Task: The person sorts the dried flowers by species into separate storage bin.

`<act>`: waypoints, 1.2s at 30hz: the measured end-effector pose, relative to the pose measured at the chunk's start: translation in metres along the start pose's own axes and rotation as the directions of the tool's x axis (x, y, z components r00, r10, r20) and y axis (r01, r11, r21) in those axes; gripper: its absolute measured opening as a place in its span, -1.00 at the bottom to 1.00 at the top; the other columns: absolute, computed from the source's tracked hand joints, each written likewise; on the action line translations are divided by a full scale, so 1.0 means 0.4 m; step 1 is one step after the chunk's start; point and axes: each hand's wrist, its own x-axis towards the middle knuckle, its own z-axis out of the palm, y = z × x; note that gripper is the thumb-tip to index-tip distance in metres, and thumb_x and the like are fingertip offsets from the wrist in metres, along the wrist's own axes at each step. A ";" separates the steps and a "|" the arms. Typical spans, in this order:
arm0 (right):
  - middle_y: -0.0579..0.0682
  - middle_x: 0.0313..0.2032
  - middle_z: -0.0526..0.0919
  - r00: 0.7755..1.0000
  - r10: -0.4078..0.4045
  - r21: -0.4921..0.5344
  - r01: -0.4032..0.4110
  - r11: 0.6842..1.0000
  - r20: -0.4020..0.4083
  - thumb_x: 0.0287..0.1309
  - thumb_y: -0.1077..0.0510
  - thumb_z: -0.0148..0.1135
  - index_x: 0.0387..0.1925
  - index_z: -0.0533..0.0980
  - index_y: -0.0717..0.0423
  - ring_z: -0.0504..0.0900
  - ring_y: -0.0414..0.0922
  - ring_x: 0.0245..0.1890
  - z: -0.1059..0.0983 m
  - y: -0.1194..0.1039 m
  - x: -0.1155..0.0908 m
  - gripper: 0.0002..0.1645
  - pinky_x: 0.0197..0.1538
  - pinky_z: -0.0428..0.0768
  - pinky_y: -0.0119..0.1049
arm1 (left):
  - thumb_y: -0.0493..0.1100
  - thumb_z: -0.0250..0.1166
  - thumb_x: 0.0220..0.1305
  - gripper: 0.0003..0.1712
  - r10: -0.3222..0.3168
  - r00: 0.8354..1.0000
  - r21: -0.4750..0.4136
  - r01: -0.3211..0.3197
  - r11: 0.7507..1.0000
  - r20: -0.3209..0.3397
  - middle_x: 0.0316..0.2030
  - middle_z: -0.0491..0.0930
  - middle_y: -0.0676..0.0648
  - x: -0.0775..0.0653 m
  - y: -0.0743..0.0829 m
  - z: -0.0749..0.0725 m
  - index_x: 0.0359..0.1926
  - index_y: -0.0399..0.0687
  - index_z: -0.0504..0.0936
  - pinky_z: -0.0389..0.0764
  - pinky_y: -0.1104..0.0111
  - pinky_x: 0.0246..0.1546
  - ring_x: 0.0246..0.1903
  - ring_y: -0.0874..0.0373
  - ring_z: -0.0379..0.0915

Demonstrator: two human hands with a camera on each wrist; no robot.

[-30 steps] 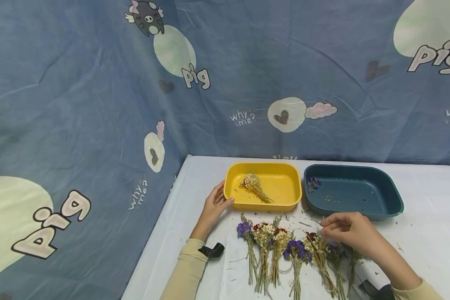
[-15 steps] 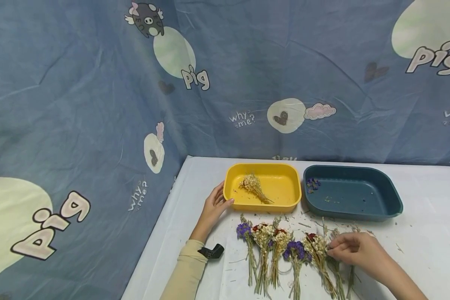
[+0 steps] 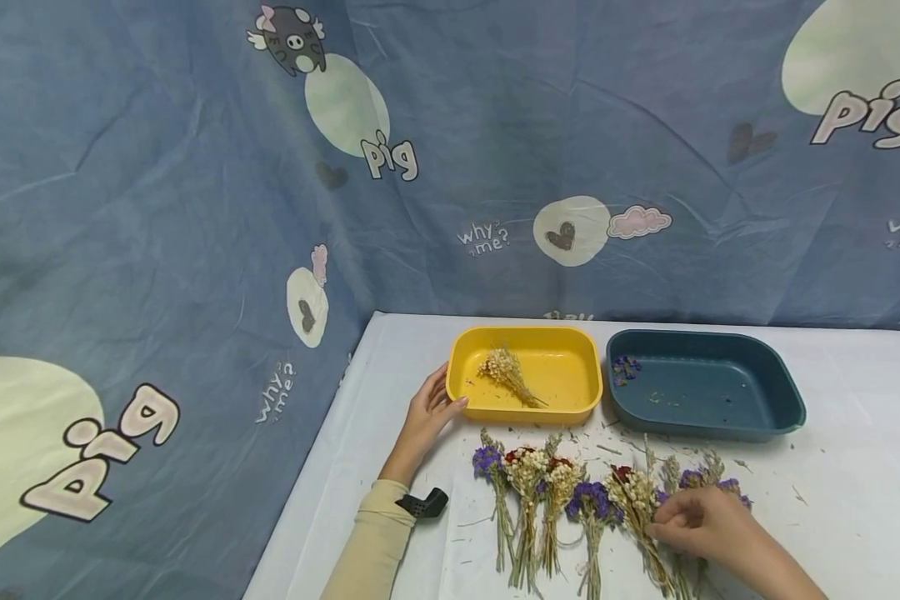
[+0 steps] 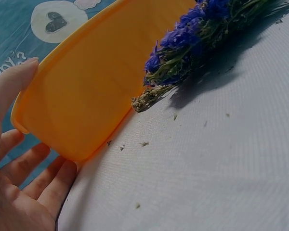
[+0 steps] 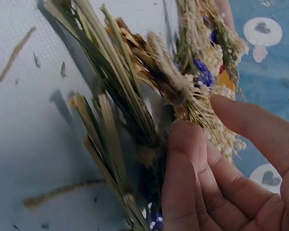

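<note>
My left hand [image 3: 429,410] rests at the left front corner of the yellow tray [image 3: 525,415]. In the left wrist view, its thumb [image 4: 26,72] touches the rim and the loosely bent fingers lie by the outer wall. A dried flower bunch [image 3: 506,371] lies in this tray. My right hand [image 3: 705,529] is over the bunches at the right end of a row. In the right wrist view, thumb and forefinger stand apart beside a cream bunch [image 5: 202,113] tied with twine [image 5: 168,79]. Stems of another bunch [image 5: 111,72] lie close by. The hand partly hides purple flowers [image 3: 692,479].
A dark blue tray [image 3: 708,429] with loose purple petals [image 3: 625,369] stands right of the yellow one. Purple bunches [image 3: 592,500] and cream-and-red bunches [image 3: 525,471] lie in a row before the trays. Plant bits dot the white tabletop [image 3: 862,467]. A printed cloth [image 3: 450,167] hangs behind.
My right hand has moved from near the blue tray towards me, down over the rightmost stems, uncovering flower heads there. My left hand has stayed at the yellow tray.
</note>
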 end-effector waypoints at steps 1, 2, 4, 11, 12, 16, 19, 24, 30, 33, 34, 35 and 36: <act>-0.12 -0.45 0.74 1.000 -0.003 -0.011 0.003 1.000 0.000 0.23 -0.06 0.45 -0.35 0.75 0.06 0.67 -0.36 -0.45 0.004 -0.001 0.001 -0.74 -0.41 0.67 -0.43 | -0.03 0.44 0.35 -0.13 -0.001 1.000 -0.002 0.001 1.000 -0.002 0.48 0.39 -0.07 0.000 0.000 0.000 0.58 0.21 0.24 0.49 0.18 0.45 0.47 -0.06 0.34; -0.14 -0.47 0.73 1.000 -0.001 -0.024 0.001 1.000 0.001 0.22 -0.07 0.46 -0.36 0.76 0.03 0.65 -0.36 -0.45 0.007 -0.003 0.002 -0.74 -0.41 0.64 -0.43 | -0.03 0.44 0.35 -0.12 -0.002 1.000 -0.004 0.002 1.000 -0.002 0.48 0.39 -0.07 -0.001 0.001 0.000 0.58 0.20 0.24 0.49 0.19 0.45 0.47 -0.06 0.34; -0.16 -0.50 0.71 1.000 -0.006 -0.045 0.006 0.999 0.000 0.20 -0.07 0.47 -0.39 0.77 0.00 0.62 -0.37 -0.49 0.012 -0.006 0.004 -0.76 -0.42 0.61 -0.45 | -0.04 0.44 0.35 -0.13 -0.003 1.000 -0.007 0.003 1.000 -0.001 0.48 0.39 -0.07 -0.002 0.002 -0.001 0.58 0.19 0.23 0.48 0.19 0.45 0.47 -0.06 0.34; -0.18 -0.55 0.72 1.000 -0.003 -0.070 0.003 0.998 -0.003 0.20 -0.08 0.46 -0.42 0.78 -0.04 0.55 -0.33 -0.60 0.025 -0.012 0.005 -0.77 -0.51 0.55 -0.43 | -0.07 0.44 0.35 -0.13 -0.006 1.000 -0.014 0.006 1.000 -0.005 0.48 0.39 -0.10 -0.004 0.005 0.000 0.58 0.14 0.25 0.48 0.16 0.45 0.46 -0.08 0.35; -0.18 -0.56 0.72 1.000 0.003 -0.070 -0.003 0.998 -0.005 0.20 -0.08 0.46 -0.42 0.78 -0.04 0.55 -0.32 -0.62 0.026 -0.013 0.005 -0.77 -0.52 0.54 -0.42 | -0.08 0.44 0.34 -0.13 -0.004 1.000 -0.012 0.004 1.000 -0.006 0.48 0.39 -0.10 -0.003 0.005 0.000 0.58 0.13 0.25 0.48 0.15 0.45 0.46 -0.08 0.35; -0.17 -0.62 0.71 1.000 0.018 -0.082 -0.019 0.996 -0.015 0.18 -0.04 0.48 -0.43 0.78 -0.04 0.55 -0.27 -0.64 0.033 -0.014 0.009 -0.80 -0.52 0.52 -0.42 | -0.06 0.45 0.34 -0.13 -0.004 1.000 -0.010 0.004 1.000 -0.010 0.47 0.40 -0.08 0.000 0.004 0.001 0.57 0.15 0.25 0.48 0.15 0.45 0.46 -0.06 0.35; -0.18 -0.62 0.70 0.999 0.025 -0.090 -0.027 0.996 -0.020 0.18 -0.03 0.48 -0.44 0.78 -0.04 0.53 -0.27 -0.64 0.036 -0.013 0.011 -0.82 -0.52 0.51 -0.42 | -0.06 0.45 0.34 -0.13 -0.008 1.000 -0.008 0.008 1.000 -0.010 0.47 0.40 -0.07 0.001 0.004 0.001 0.57 0.16 0.25 0.48 0.17 0.45 0.46 -0.04 0.35; -0.16 -0.59 0.69 1.000 0.015 -0.057 -0.016 0.998 -0.011 0.19 -0.02 0.48 -0.44 0.76 -0.01 0.55 -0.29 -0.61 0.032 -0.010 0.009 -0.80 -0.51 0.55 -0.43 | -0.15 0.43 0.35 -0.12 0.002 1.000 -0.025 -0.002 1.000 0.000 0.49 0.37 -0.12 0.002 0.003 0.001 0.59 0.08 0.23 0.47 0.14 0.46 0.47 -0.09 0.34; -0.10 -0.51 0.72 1.000 -0.003 0.006 0.003 1.000 -0.015 0.21 0.01 0.45 -0.41 0.72 0.08 0.65 -0.31 -0.52 0.018 -0.005 0.002 -0.77 -0.43 0.63 -0.42 | -0.13 0.43 0.35 -0.12 0.006 1.000 -0.021 -0.006 1.000 0.000 0.48 0.38 -0.11 0.002 0.001 0.000 0.59 0.09 0.23 0.50 0.19 0.44 0.46 -0.09 0.35; -0.12 -0.49 0.69 0.999 -0.024 0.004 0.024 1.000 -0.023 0.24 0.03 0.43 -0.41 0.69 0.09 0.62 -0.36 -0.50 0.017 -0.003 0.000 -0.78 -0.40 0.60 -0.44 | -0.08 0.44 0.35 -0.12 0.004 1.000 -0.014 -0.004 1.000 0.000 0.48 0.39 -0.09 0.002 -0.002 -0.001 0.59 0.12 0.23 0.51 0.22 0.43 0.46 -0.07 0.35; -0.12 -0.48 0.68 0.999 -0.031 0.001 0.031 1.000 -0.025 0.24 0.03 0.43 -0.41 0.67 0.08 0.60 -0.38 -0.49 0.017 -0.002 0.000 -0.78 -0.40 0.59 -0.45 | -0.05 0.45 0.34 -0.12 0.002 1.000 -0.012 -0.002 1.000 0.000 0.47 0.39 -0.07 0.002 -0.002 -0.001 0.58 0.13 0.24 0.51 0.23 0.43 0.45 -0.05 0.36; -0.13 -0.48 0.67 0.999 -0.042 -0.003 0.042 0.999 -0.027 0.24 0.05 0.42 -0.41 0.66 0.08 0.59 -0.39 -0.49 0.018 0.000 0.001 -0.79 -0.40 0.58 -0.45 | -0.04 0.45 0.34 -0.11 0.002 1.000 -0.011 -0.002 1.000 0.000 0.47 0.39 -0.07 0.003 -0.002 -0.001 0.58 0.14 0.24 0.51 0.24 0.43 0.45 -0.05 0.36; -0.14 -0.48 0.66 0.999 -0.044 -0.007 0.044 0.999 -0.028 0.25 0.05 0.42 -0.41 0.66 0.07 0.58 -0.40 -0.49 0.019 0.000 0.001 -0.80 -0.41 0.57 -0.45 | -0.03 0.45 0.34 -0.11 0.002 1.000 -0.012 -0.002 1.000 0.002 0.47 0.39 -0.07 0.003 -0.003 -0.001 0.58 0.14 0.24 0.50 0.24 0.43 0.46 -0.05 0.36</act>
